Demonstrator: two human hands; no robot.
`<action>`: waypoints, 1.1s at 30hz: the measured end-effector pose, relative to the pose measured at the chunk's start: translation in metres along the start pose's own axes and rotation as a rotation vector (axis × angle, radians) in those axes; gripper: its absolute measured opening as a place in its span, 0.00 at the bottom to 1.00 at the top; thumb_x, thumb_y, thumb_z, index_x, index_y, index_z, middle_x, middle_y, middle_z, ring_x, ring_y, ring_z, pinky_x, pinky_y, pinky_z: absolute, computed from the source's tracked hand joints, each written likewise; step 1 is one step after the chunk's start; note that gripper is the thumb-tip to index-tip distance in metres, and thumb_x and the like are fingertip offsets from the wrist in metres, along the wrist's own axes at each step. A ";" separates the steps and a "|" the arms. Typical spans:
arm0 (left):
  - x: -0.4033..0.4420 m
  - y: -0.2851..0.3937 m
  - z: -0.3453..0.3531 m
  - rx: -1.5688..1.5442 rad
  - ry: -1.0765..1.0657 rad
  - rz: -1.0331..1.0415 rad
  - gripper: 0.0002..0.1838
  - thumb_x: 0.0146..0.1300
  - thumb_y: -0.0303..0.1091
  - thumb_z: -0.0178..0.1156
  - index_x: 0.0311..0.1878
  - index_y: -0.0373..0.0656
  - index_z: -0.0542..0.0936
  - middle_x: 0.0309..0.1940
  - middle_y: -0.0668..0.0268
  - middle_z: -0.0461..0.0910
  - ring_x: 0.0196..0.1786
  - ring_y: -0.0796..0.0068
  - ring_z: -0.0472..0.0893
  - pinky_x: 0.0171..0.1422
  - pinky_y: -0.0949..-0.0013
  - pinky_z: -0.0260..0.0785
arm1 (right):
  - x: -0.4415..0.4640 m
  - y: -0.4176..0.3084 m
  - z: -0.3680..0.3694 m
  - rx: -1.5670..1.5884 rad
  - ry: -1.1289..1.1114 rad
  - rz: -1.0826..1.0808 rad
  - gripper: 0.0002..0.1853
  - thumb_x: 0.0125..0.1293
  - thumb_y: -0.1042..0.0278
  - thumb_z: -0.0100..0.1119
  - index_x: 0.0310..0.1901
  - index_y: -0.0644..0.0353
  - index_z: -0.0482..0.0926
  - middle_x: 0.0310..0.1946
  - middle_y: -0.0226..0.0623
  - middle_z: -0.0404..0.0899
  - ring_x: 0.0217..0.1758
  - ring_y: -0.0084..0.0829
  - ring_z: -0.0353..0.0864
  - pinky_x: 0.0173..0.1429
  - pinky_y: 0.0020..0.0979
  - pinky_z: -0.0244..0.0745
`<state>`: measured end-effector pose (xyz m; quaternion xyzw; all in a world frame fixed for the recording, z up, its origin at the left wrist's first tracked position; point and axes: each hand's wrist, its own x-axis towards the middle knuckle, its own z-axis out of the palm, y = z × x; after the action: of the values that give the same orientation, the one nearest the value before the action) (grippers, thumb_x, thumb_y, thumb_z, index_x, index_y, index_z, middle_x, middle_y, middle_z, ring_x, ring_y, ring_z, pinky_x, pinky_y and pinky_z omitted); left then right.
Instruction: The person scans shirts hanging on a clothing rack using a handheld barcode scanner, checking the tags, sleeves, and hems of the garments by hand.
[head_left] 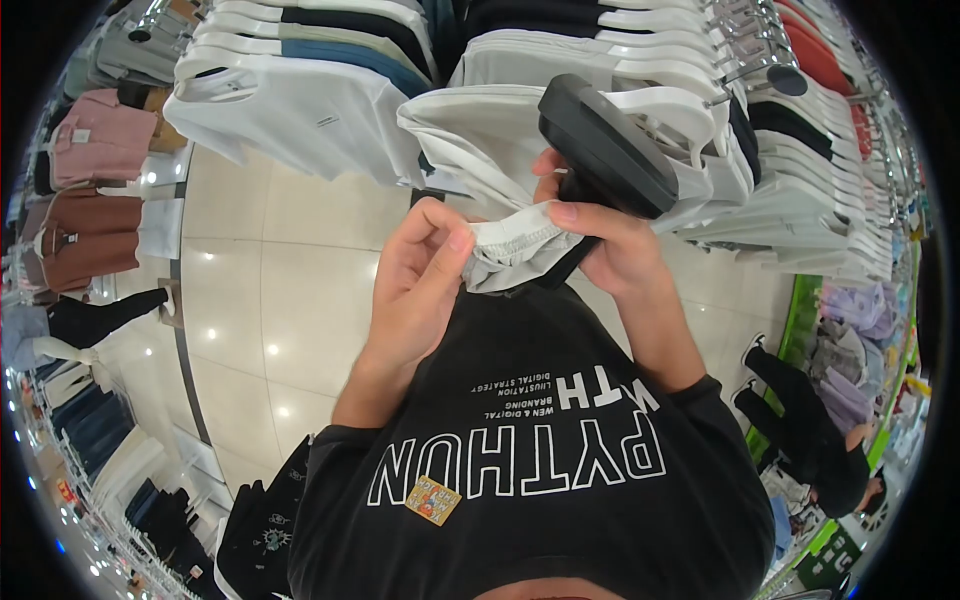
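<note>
My left hand [415,275] pinches the edge of a white shirt [505,245] between thumb and fingers, with a seam turned outward. The shirt's body [470,125] rises toward the rack and hangs from a white hanger [665,105]. My right hand [620,250] pinches the other end of the same folded edge with its thumb. That hand also holds a black handheld barcode scanner [610,145], its head tilted above the fingers. The scanner's handle is partly covered by my fingers and the cloth. Any label inside the fold cannot be read.
White shirts [290,105] and darker ones hang on racks ahead, with metal rail ends [785,80] sticking out at right. Pink and brown garments [95,235] hang at left. A person in black [810,430] is at the lower right. Tiled floor [300,250] lies below.
</note>
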<state>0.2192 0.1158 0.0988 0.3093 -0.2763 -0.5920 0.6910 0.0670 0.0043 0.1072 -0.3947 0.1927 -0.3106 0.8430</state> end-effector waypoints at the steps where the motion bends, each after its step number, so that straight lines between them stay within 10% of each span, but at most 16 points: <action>1: 0.000 0.001 0.001 0.009 -0.007 0.013 0.04 0.67 0.29 0.48 0.37 0.40 0.69 0.38 0.64 0.77 0.42 0.82 0.73 0.48 0.76 0.62 | 0.000 -0.001 0.000 0.002 -0.010 -0.004 0.19 0.50 0.78 0.63 0.46 0.66 0.74 0.30 0.31 0.77 0.36 0.21 0.74 0.41 0.22 0.67; 23: 0.000 0.009 -0.002 -0.117 0.009 -0.131 0.05 0.68 0.31 0.47 0.38 0.40 0.68 0.34 0.68 0.74 0.39 0.82 0.74 0.45 0.75 0.64 | 0.004 -0.001 0.001 -0.036 -0.127 -0.045 0.19 0.49 0.77 0.64 0.46 0.65 0.74 0.29 0.30 0.76 0.34 0.19 0.73 0.39 0.22 0.66; 29: 0.002 0.011 -0.002 -0.072 0.141 -0.033 0.04 0.68 0.30 0.48 0.38 0.41 0.69 0.35 0.69 0.74 0.39 0.84 0.73 0.44 0.77 0.63 | -0.010 -0.002 0.006 -0.964 0.137 -0.275 0.21 0.50 0.73 0.65 0.48 0.63 0.75 0.37 0.31 0.78 0.37 0.24 0.74 0.42 0.24 0.68; 33: 0.002 0.008 -0.015 -0.021 0.167 0.077 0.03 0.68 0.29 0.48 0.39 0.41 0.69 0.36 0.68 0.75 0.40 0.83 0.73 0.46 0.77 0.64 | -0.035 -0.007 -0.002 -1.579 -0.141 -0.576 0.28 0.47 0.67 0.68 0.51 0.66 0.73 0.43 0.43 0.77 0.45 0.32 0.77 0.48 0.32 0.70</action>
<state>0.2365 0.1161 0.0950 0.3394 -0.2232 -0.5399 0.7372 0.0377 0.0233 0.1146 -0.9204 0.1917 -0.2623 0.2175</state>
